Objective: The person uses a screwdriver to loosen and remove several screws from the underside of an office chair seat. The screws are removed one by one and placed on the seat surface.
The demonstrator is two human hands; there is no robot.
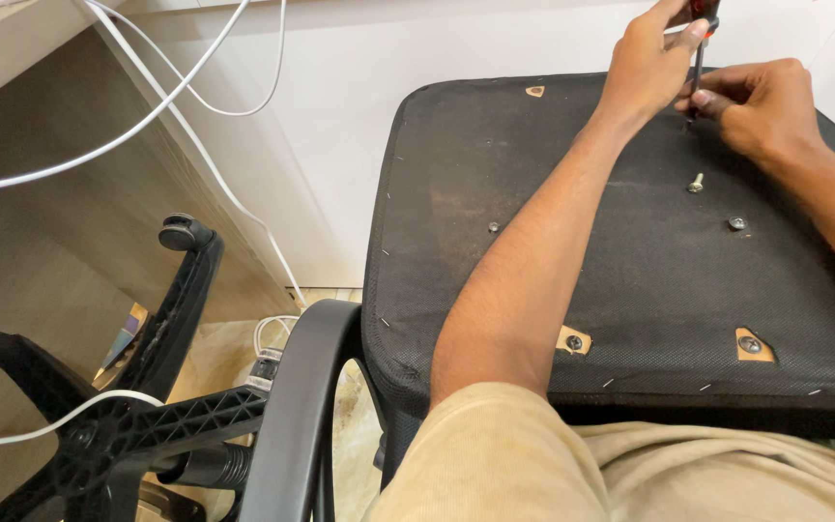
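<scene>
The largest thing in view was the upturned chair seat, its black fabric underside facing up and resting across the person's lap, with staples along its edge and small tan patches where the cloth was cut around fixings. Beside it to the left lay the black star base of the chair, one caster raised, and a curved black armrest rose in front of it; white cables trailed across the wall and floor. Both forearms reached away from the body toward the far edge of the seat. There the screwdriver stood nearly upright, its long axis pointing straight down into the seat, tip at the fabric directly below the handle. The left hand sat higher, fingers closed around the handle at the top edge of the picture. The right hand lay lower and just to the right, fingers curled shut about the shaft near its tip, touching the seat; whether it also pinched a screw there I could not tell. Nearer the body, a loose-standing screw poked up from the fabric just below the hands, and a seated bolt head lay a little further toward the lap.
</scene>
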